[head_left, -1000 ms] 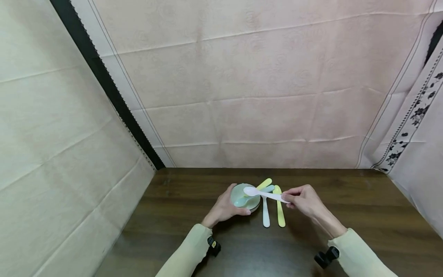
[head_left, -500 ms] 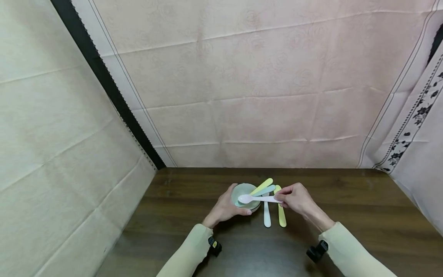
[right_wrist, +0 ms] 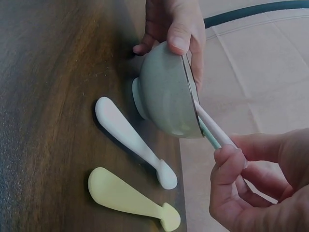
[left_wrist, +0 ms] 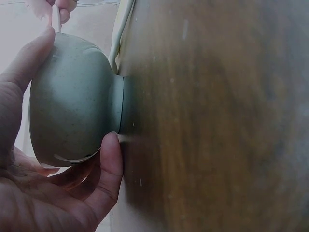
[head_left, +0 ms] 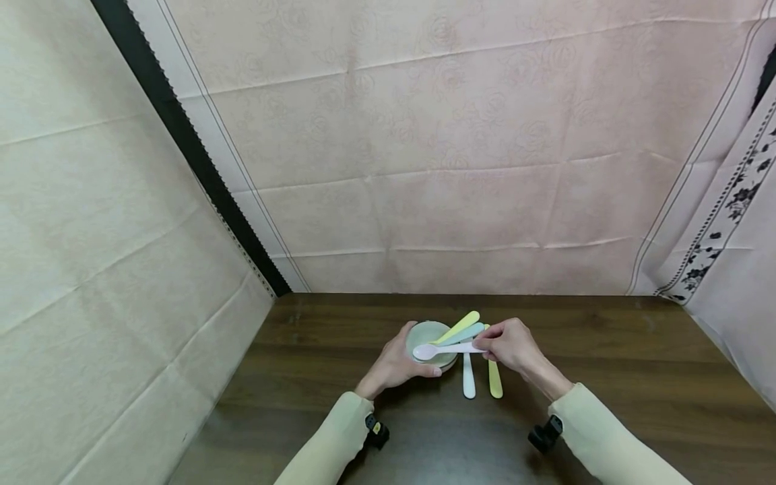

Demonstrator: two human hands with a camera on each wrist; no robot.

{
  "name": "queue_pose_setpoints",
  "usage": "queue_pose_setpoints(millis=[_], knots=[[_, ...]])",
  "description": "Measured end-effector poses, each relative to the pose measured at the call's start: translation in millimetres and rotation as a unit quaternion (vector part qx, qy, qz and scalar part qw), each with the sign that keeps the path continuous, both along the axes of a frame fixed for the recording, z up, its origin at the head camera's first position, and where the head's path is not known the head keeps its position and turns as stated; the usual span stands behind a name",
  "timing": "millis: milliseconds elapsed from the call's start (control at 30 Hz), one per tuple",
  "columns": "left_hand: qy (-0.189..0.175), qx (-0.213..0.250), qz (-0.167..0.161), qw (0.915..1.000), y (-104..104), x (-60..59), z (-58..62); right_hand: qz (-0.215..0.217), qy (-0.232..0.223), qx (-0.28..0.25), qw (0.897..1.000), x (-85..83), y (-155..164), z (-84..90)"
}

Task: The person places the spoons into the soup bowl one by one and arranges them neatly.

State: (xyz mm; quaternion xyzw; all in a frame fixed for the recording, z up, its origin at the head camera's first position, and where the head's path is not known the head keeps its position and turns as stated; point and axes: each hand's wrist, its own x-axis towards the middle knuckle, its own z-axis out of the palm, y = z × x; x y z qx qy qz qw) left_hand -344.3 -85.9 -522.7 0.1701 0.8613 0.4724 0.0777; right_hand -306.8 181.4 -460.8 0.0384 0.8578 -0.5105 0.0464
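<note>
While left hand point(head_left: 394, 364) cups green bowl point(head_left: 432, 342) on table point(head_left: 606, 377), right hand point(head_left: 512, 347) pinches white spoon point(head_left: 445, 349) by handle end, scoop over bowl rim. Spoon likely light, stiff, smooth plastic; pinch handle firmly. Bowl probably light, prone to sliding; steady at wall.

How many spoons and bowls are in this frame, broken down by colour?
Yellow spoons: 2, one in the bowl, one on the table
White spoons: 2, one held, one on the table
Teal spoon: 1
Green bowl: 1
Total: 6
</note>
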Motion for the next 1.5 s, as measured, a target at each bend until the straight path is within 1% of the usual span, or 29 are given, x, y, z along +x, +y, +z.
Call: queue_pose_setpoints(millis=[233,467,667,867,1000,1133,1333,1500], knots=[[-0.005,-0.006,0.003,1.0,0.1,-0.8,0.8,-0.036,0.0,-0.012,0.999,-0.6,-0.7,-1.6],[-0.004,-0.014,0.005,0.9999,-0.6,0.3,1.3,-0.072,-0.017,-0.04,0.996,-3.2,-0.4,-4.3],[-0.018,-0.015,0.012,0.9997,-0.1,2.2,0.2,-0.079,-0.026,-0.065,0.994,-7.1,1.8,-7.7],[-0.016,-0.013,0.008,0.9998,-0.6,1.7,-1.1,-0.075,-0.029,-0.073,0.994,-4.7,3.0,-8.1],[-0.012,-0.009,0.008,0.9998,-0.8,0.3,-1.0,-0.07,-0.026,-0.071,0.995,-2.8,4.7,-7.7],[-0.017,-0.005,0.008,0.9998,-1.0,-0.1,-1.4,-0.069,-0.026,-0.064,0.995,0.3,7.6,-8.8],[-0.021,-0.007,0.009,0.9997,-1.2,0.7,-0.6,-0.074,-0.031,-0.035,0.996,6.6,11.6,-10.4],[-0.02,-0.007,0.008,0.9997,-1.3,0.6,0.3,-0.082,-0.022,-0.009,0.996,12.1,13.9,-11.1]])
